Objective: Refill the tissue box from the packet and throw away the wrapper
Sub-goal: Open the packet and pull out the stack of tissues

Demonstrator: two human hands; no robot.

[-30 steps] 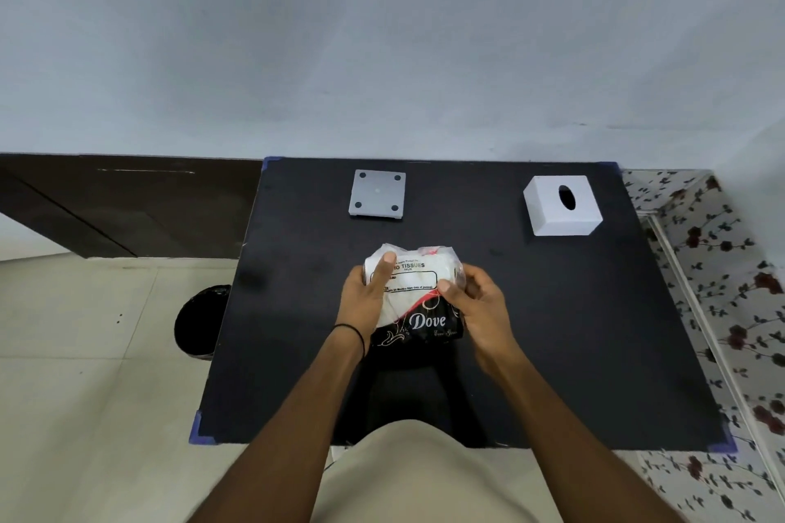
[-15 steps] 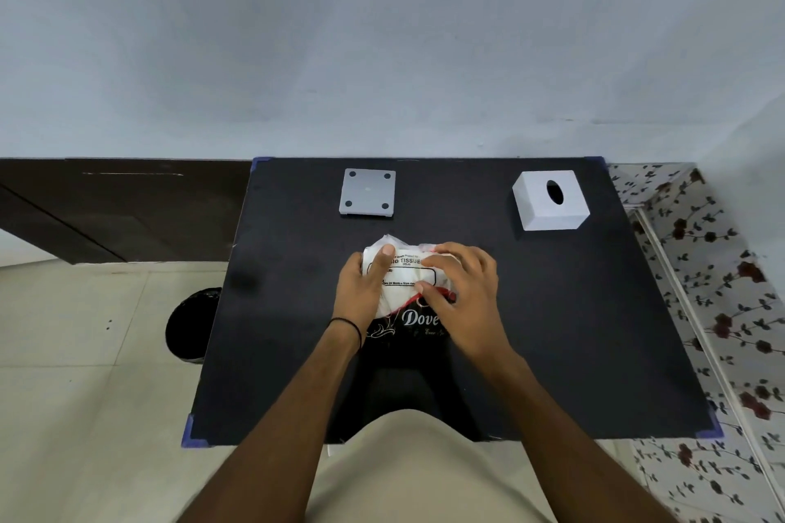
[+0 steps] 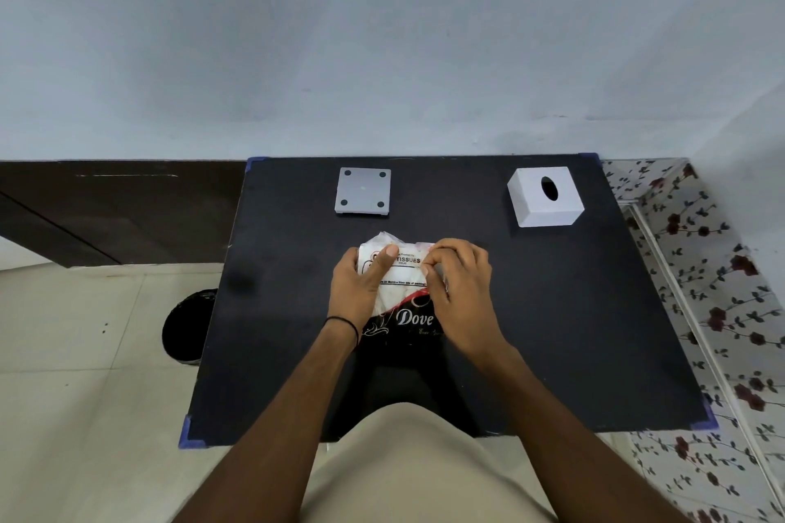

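While hands (image 3: 408, 289) pinch — crinkly packet (image 3: 403, 293).

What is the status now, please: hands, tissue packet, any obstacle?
Left hand grips tissue packet; right hand pinches its top. Packet on black table, unopened. Tissue box far right, path clear.

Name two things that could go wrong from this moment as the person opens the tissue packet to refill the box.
1. The right hand pinches the packet at its top while the left hand steadies it; a hard pull may tear tissues along with the wrapper.
2. The bin sits on the floor left of the table, partly hidden under its edge, so a tossed wrapper could miss.
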